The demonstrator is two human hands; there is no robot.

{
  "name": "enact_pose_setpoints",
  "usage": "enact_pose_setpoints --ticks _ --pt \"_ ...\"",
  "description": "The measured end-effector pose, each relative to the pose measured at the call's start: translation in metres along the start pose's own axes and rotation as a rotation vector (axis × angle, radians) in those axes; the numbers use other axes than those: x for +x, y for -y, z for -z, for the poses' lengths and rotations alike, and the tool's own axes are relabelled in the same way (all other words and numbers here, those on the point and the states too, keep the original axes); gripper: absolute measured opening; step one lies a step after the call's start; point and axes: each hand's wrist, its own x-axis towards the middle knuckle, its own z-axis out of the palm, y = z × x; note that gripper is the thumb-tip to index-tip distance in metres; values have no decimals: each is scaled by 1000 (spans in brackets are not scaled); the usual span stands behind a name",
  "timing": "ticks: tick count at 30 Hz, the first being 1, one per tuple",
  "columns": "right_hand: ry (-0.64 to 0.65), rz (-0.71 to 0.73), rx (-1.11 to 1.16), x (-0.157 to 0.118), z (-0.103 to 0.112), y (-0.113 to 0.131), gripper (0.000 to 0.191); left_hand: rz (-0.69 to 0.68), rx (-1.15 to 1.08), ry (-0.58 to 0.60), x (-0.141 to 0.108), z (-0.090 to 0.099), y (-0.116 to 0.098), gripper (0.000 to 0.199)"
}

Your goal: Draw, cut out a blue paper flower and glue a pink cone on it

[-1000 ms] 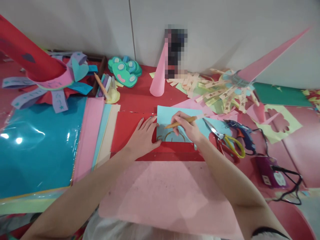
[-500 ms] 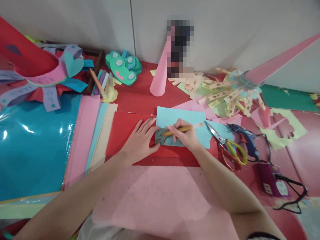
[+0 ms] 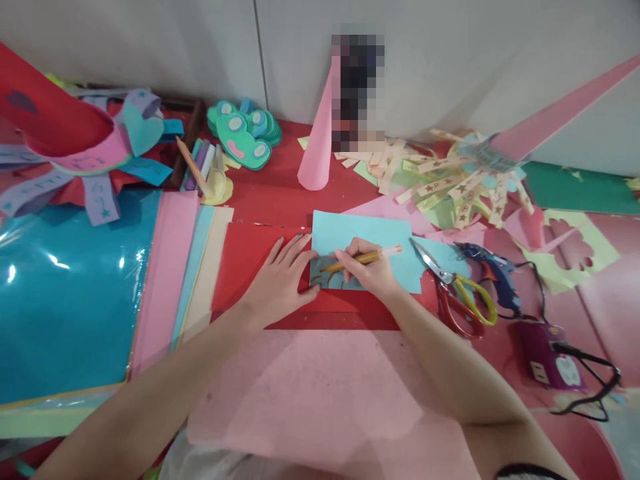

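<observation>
Light blue paper point(image 3: 367, 230) lies on a red sheet point(image 3: 250, 260), with brown curved marks near its lower left corner. My right hand point(image 3: 367, 267) is closed around a gold-brown pen point(image 3: 367, 258), whose tip is at the paper's left part. Fingers spread, my left hand point(image 3: 285, 277) rests flat on the red sheet and reaches the left edge of the blue paper. Scissors point(image 3: 443, 273) with one red and one yellow handle lie just right of the paper.
A glue gun point(image 3: 500, 277), a purple box point(image 3: 547, 357) and a black cable are at the right. Behind stand a pink cone point(image 3: 316, 157) and green frog cutouts point(image 3: 245, 140). Blue wrapped sheets point(image 3: 75, 300) and a red cone hat point(image 3: 55, 113) are at the left.
The view has shifted slightly. My right hand and the pen have barely moved, and my left hand stays in place.
</observation>
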Motion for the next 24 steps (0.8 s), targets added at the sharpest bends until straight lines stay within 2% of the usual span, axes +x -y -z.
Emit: enact_pose_setpoints --ticks 18,24 --pt "22 -13 28 2 0 -9 42 -1 19 9 0 1 -1 38" --pt "33 -44 19 2 0 -6 47 5 1 6 1 1 -1 37"
